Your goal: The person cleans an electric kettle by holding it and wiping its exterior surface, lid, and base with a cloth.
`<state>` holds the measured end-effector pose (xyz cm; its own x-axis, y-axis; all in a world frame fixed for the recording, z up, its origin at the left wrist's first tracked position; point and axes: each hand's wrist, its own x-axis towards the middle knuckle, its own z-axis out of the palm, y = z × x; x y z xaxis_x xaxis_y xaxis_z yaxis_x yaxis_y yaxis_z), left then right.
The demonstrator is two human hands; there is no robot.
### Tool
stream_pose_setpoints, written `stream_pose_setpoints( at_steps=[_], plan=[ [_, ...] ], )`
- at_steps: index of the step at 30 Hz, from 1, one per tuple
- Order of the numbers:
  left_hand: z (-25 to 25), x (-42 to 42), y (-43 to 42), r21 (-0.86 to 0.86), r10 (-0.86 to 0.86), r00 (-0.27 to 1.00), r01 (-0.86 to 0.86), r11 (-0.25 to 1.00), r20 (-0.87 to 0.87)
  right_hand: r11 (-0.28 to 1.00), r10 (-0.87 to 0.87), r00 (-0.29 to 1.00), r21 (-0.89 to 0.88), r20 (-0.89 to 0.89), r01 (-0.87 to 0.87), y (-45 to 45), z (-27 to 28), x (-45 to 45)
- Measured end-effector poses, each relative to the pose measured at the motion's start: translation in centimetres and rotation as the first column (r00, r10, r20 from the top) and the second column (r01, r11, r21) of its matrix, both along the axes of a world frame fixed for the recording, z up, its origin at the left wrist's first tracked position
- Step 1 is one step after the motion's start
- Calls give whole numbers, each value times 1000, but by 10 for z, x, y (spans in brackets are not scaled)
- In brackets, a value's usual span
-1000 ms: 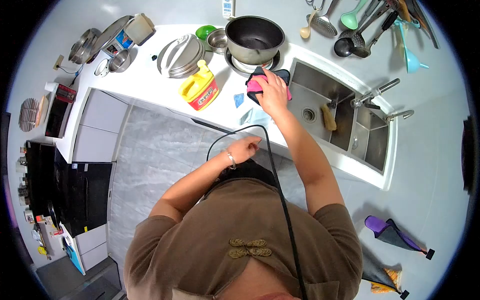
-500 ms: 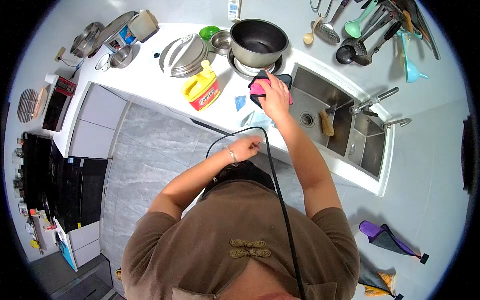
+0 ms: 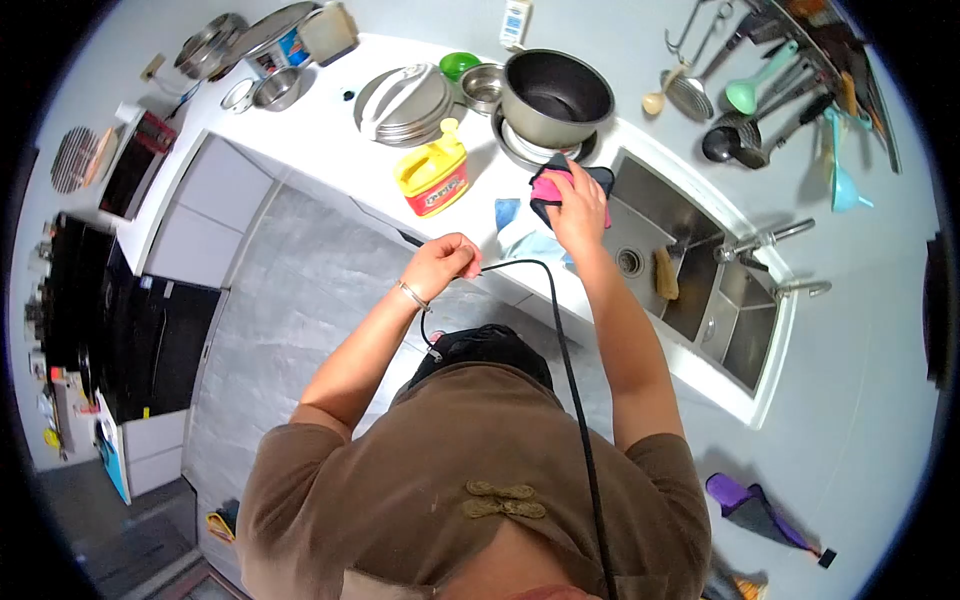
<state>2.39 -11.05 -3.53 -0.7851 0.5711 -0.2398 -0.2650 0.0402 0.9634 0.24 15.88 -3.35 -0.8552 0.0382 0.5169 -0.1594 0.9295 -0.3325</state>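
My right hand [image 3: 579, 208] presses on a pink and dark grey cleaning cloth [image 3: 547, 188] at the counter's edge beside the sink, its fingers bent over the fabric. A blue and white piece [image 3: 507, 212], perhaps a wipe or packet, lies just left of the cloth. My left hand [image 3: 447, 263] hovers in front of the counter with curled fingers. A black cable [image 3: 535, 262] passes at its fingertips; whether they grip it is hidden. Closest on the counter is a yellow jug-like bottle with a red label [image 3: 434, 180]. Behind the cloth, a deep black-lined pot [image 3: 556, 92] sits on other dishes.
A double steel sink [image 3: 668, 190] with a brown sponge-like piece [image 3: 666, 274] lies to the right. Stacked pot lids [image 3: 425, 115], a steel bowl [image 3: 482, 88] and a green bowl [image 3: 459, 66] stand at the back. Ladles and strainers [image 3: 720, 143] hang on the wall.
My left hand has risen up and left, to the counter's front edge, its fingers more curled. My right hand stays on the cloth. The whole view has shifted, so the counter things appear further right.
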Motion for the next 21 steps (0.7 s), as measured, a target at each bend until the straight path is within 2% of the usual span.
stream_pose_setpoints(
  at_steps=[5, 8, 21],
  plan=[
    [3, -2, -3, 36, 53, 995, -56, 998, 83, 1000, 6, 999, 28, 32, -6, 0, 2, 1],
    [-4, -4, -7, 156, 59, 987, -83, 984, 152, 999, 31, 999, 39, 6, -31, 1, 2, 1],
    [34, 13, -21, 189, 66, 980, -102, 977, 188, 998, 37, 999, 58, 7, -37, 6, -7, -3]
  ],
)
